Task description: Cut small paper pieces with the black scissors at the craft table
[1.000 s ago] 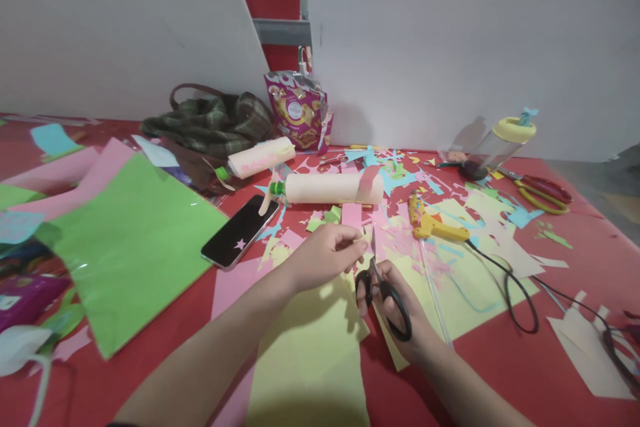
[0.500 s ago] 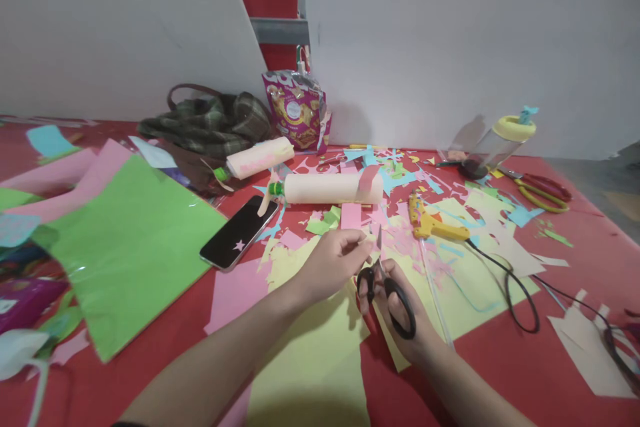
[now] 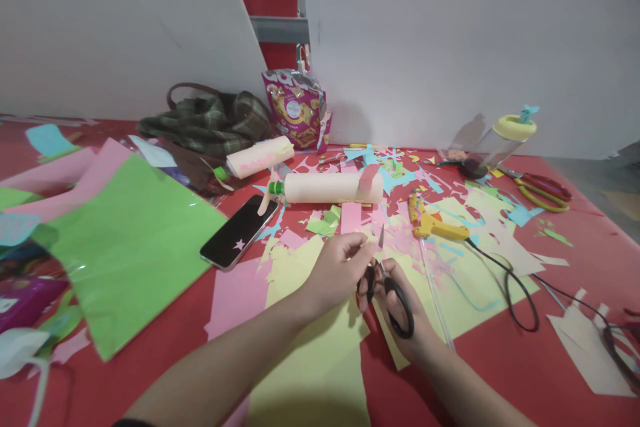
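Black-handled scissors are in my right hand, their blades pointing away from me and slightly apart. My left hand pinches a small pale yellow scrap beside the blades; its outline is too small to make out. Under both hands lies a large yellow paper sheet, partly over pink paper. Just beyond the hands, a cream paper-wrapped roll with a green cap lies on its side.
A phone with a pink star lies left of the hands, near a green sheet. To the right are a yellow glue gun with its cord, red-handled scissors and a clear bottle. A snack bag stands behind.
My left hand has shifted slightly right and nearer the scissors. The scissor handles have drawn a little closer together, and the blades are less far apart.
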`<state>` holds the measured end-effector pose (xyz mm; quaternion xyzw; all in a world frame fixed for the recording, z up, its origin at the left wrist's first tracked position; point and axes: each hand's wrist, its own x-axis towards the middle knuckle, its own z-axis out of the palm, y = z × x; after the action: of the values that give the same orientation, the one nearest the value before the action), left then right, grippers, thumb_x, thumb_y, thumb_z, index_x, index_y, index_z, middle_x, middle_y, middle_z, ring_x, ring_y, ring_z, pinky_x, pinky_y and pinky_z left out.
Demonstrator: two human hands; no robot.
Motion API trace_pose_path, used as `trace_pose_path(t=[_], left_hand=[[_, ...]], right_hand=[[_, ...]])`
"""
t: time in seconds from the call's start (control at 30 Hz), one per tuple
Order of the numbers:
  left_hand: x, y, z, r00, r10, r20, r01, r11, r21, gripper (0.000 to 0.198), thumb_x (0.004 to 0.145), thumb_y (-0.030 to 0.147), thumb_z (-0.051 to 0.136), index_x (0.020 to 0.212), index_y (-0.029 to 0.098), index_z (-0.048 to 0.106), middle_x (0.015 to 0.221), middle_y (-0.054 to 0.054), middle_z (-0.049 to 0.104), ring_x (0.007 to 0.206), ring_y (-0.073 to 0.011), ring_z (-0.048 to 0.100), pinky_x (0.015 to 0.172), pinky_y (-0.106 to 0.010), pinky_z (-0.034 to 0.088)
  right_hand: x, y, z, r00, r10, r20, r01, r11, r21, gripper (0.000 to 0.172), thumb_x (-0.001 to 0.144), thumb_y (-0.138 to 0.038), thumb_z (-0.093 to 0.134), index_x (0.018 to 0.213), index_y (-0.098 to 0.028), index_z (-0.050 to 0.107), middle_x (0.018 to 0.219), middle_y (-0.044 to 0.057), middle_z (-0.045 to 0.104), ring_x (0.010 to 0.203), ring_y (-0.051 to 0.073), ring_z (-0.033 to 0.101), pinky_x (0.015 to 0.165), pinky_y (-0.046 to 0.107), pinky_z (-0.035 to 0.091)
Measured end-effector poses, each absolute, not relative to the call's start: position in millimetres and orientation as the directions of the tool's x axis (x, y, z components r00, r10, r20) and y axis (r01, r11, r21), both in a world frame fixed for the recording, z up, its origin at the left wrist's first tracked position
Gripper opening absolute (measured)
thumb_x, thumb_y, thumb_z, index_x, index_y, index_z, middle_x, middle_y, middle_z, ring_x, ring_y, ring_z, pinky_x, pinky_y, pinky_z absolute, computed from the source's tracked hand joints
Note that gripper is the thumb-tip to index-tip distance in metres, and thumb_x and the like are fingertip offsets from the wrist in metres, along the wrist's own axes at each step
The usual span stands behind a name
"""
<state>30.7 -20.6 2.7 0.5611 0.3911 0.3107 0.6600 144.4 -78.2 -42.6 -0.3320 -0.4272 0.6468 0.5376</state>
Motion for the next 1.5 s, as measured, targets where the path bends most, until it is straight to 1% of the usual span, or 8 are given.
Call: trace_pose_path(t=[0.2, 0.37, 0.63, 0.8, 0.93, 1.1, 1.3, 1.5], left_hand=[[34.1, -24.7, -2.5, 0.468, 0.863, -0.188, 0.051, 0.186, 0.981, 0.031, 0.080, 0.035, 0.035, 0.054, 0.018, 0.033, 0.039, 0.007, 0.039, 0.028, -0.0087, 0.043, 0.030, -0.019, 0.032], [35.5, -25.9, -2.4, 0.446, 0.878, -0.175, 0.082, 0.155, 0.985, 0.031, 0.080, 0.034, 0.035, 0.054, 0.018, 0.032, 0.038, 0.007, 0.037, 0.028, -0.0084, 0.042, 0.031, -0.019, 0.029], [36.3, -26.6, -1.1, 0.401, 0.905, -0.144, 0.083, 0.120, 0.989, 0.032, 0.079, 0.033, 0.036, 0.053, 0.017, 0.033, 0.037, 0.008, 0.037, 0.027, -0.0060, 0.040, 0.032, -0.018, 0.030], [37.0, -26.4, -0.6, 0.396, 0.905, -0.154, 0.082, 0.132, 0.988, 0.031, 0.079, 0.034, 0.036, 0.053, 0.017, 0.033, 0.037, 0.008, 0.036, 0.026, -0.0055, 0.039, 0.032, -0.018, 0.029], [36.8, -26.2, -2.1, 0.397, 0.906, -0.145, 0.086, 0.121, 0.989, 0.031, 0.080, 0.034, 0.035, 0.054, 0.017, 0.033, 0.037, 0.008, 0.037, 0.026, -0.0055, 0.039, 0.033, -0.018, 0.030], [35.8, -26.2, -1.3, 0.412, 0.897, -0.162, 0.104, 0.130, 0.986, 0.030, 0.080, 0.034, 0.034, 0.054, 0.017, 0.032, 0.037, 0.008, 0.036, 0.028, -0.0059, 0.040, 0.035, -0.019, 0.031], [36.3, -25.9, 1.0, 0.374, 0.916, -0.148, 0.155, 0.095, 0.983, 0.031, 0.079, 0.034, 0.035, 0.053, 0.017, 0.033, 0.037, 0.007, 0.033, 0.033, -0.0060, 0.040, 0.038, -0.018, 0.032], [35.9, -25.2, 0.1, 0.385, 0.907, -0.172, 0.122, 0.135, 0.983, 0.031, 0.078, 0.034, 0.036, 0.052, 0.017, 0.033, 0.038, 0.007, 0.034, 0.034, -0.0059, 0.039, 0.038, -0.018, 0.031]], right_hand=[[144.0, -78.8, -44.5, -0.176, 0.984, 0.032, -0.367, -0.035, -0.930, 0.024, 0.075, -0.045, 0.045, 0.080, -0.023, 0.038, 0.073, 0.000, 0.043, 0.058, 0.013, 0.046, 0.054, 0.027, 0.034], [143.6, -77.8, -45.0, -0.167, 0.985, 0.031, -0.334, -0.027, -0.942, 0.024, 0.076, -0.047, 0.043, 0.080, -0.023, 0.037, 0.073, 0.000, 0.043, 0.058, 0.014, 0.046, 0.054, 0.028, 0.035], [143.1, -78.0, -42.1, -0.165, 0.986, 0.020, -0.305, -0.031, -0.952, 0.023, 0.076, -0.045, 0.044, 0.078, -0.023, 0.037, 0.071, -0.001, 0.044, 0.056, 0.012, 0.046, 0.055, 0.028, 0.036], [142.8, -77.6, -41.7, -0.159, 0.987, 0.016, -0.302, -0.033, -0.953, 0.022, 0.076, -0.044, 0.044, 0.078, -0.023, 0.036, 0.069, -0.002, 0.044, 0.056, 0.012, 0.046, 0.052, 0.027, 0.036], [142.1, -77.4, -40.1, -0.147, 0.989, 0.006, -0.271, -0.035, -0.962, 0.023, 0.076, -0.044, 0.044, 0.077, -0.024, 0.035, 0.067, -0.002, 0.044, 0.058, 0.013, 0.046, 0.052, 0.026, 0.036], [141.8, -77.5, -39.1, -0.136, 0.990, -0.030, -0.233, -0.061, -0.970, 0.022, 0.076, -0.044, 0.045, 0.078, -0.024, 0.035, 0.067, -0.002, 0.045, 0.056, 0.013, 0.046, 0.050, 0.027, 0.037], [142.3, -78.0, -38.7, -0.127, 0.991, -0.032, -0.226, -0.060, -0.972, 0.023, 0.075, -0.044, 0.046, 0.077, -0.024, 0.035, 0.067, -0.002, 0.045, 0.059, 0.014, 0.047, 0.051, 0.026, 0.038], [141.7, -77.4, -40.5, -0.106, 0.994, -0.041, -0.289, -0.070, -0.955, 0.023, 0.074, -0.040, 0.050, 0.077, -0.024, 0.035, 0.066, -0.003, 0.045, 0.055, 0.011, 0.046, 0.050, 0.024, 0.037]])
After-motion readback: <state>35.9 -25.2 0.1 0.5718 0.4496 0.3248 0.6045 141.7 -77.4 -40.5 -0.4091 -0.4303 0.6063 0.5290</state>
